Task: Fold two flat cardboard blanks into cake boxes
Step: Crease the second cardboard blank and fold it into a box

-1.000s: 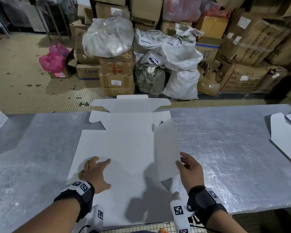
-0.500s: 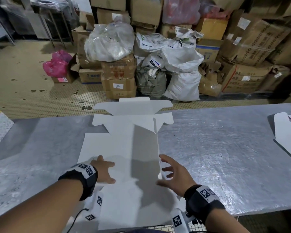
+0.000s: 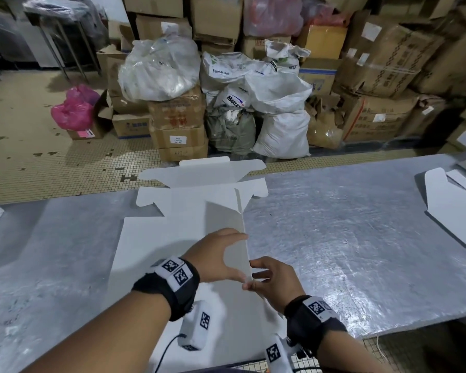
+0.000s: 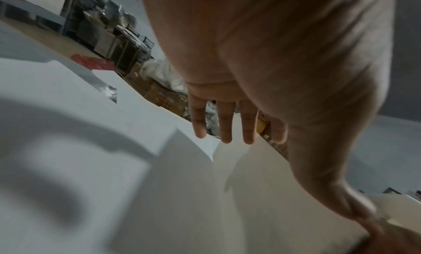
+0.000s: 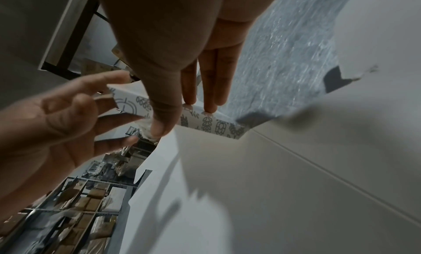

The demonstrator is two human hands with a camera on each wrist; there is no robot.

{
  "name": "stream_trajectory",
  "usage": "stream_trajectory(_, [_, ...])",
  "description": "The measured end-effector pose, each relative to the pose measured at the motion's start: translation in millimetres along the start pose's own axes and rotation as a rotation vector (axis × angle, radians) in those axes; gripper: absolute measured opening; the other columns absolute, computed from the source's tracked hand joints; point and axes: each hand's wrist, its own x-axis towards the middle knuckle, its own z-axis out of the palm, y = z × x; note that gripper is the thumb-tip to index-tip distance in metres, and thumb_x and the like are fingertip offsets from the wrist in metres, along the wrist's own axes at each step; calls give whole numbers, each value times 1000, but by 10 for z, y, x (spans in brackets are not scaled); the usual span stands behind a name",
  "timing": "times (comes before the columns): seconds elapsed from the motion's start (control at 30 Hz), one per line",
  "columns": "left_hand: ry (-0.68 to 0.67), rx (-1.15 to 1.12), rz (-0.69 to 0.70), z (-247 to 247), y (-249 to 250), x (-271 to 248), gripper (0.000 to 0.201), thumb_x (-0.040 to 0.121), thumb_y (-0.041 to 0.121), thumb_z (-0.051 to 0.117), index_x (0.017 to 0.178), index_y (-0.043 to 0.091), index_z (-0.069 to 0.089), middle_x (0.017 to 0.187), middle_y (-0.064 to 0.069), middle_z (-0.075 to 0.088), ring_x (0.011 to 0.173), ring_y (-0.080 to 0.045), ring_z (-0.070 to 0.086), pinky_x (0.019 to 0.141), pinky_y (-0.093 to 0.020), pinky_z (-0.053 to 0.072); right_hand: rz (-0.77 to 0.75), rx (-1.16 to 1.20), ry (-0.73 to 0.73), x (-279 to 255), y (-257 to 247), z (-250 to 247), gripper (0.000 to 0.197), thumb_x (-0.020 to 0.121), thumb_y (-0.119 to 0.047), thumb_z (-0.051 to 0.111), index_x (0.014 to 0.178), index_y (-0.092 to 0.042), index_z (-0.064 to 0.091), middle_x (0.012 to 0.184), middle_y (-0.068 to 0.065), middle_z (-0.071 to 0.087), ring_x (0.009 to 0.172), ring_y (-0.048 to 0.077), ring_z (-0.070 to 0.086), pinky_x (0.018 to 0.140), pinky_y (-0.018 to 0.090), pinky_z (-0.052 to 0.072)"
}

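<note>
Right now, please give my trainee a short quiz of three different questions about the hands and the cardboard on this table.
1. True or false: the right side panel of the white flat cardboard blank stands raised.
2. Which touches the panel's printed outer face? A) left hand B) right hand
3. Fill in: a second white cardboard blank lies at the grey table's far ____ edge.

Key: 1 true; 2 B; 3 right.
</note>
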Motion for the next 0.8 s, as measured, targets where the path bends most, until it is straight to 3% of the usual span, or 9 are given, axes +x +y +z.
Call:
stream_trajectory(0.1, [62,-49,-9,163,-33,-51,99,67,52,87,151,39,36,153,16,35,141,-1,31,108,-12,21,-13,4,3,-32,-10,-27,50,59,-20,95,103,-27,72,97,-7,74,87,7,71,73,22,57])
stream_trajectory(0.3, [146,-143,-9,317,-135,-69,91,70,58,82,148,46,36,152,18,41,141,-1,34,117,-26,30,-15,-47,-58,-149,-8,-110,40,71,-17,88,102,-36,70,106,-16,71,89,-1,69,72,17,53])
stream_trajectory(0.43, [157,-150,7,367,-137,-72,89,74,53,81,150,40,37,147,21,38,140,2,32,116,-19,25,-19,-218,81,-216,125,-294,30,81,-19,78,106,-34,70,106,-18,67,98,0,62,78,10,44])
stream_trajectory(0.57, [185,-204,27,412,-140,-72,76,75,46,83,143,35,50,145,24,41,135,8,36,112,-10,24,102,-335,252,-256,315,-579,22,88,-16,68,106,-28,70,106,-11,67,91,7,62,73,14,42])
stream_trajectory(0.63, [207,-231,52,438,-131,-68,67,75,41,85,136,32,59,143,22,47,132,9,41,113,-11,27,168,-392,234,-296,374,-675,16,90,-18,65,104,-25,69,103,-8,68,88,10,63,67,14,43])
stream_trajectory(0.8, [253,-263,108,474,-75,-53,50,74,33,87,121,29,70,135,19,55,126,12,47,107,-7,31,280,-421,105,-434,535,-723,13,88,-24,67,100,-27,69,97,-4,72,89,14,68,76,24,53])
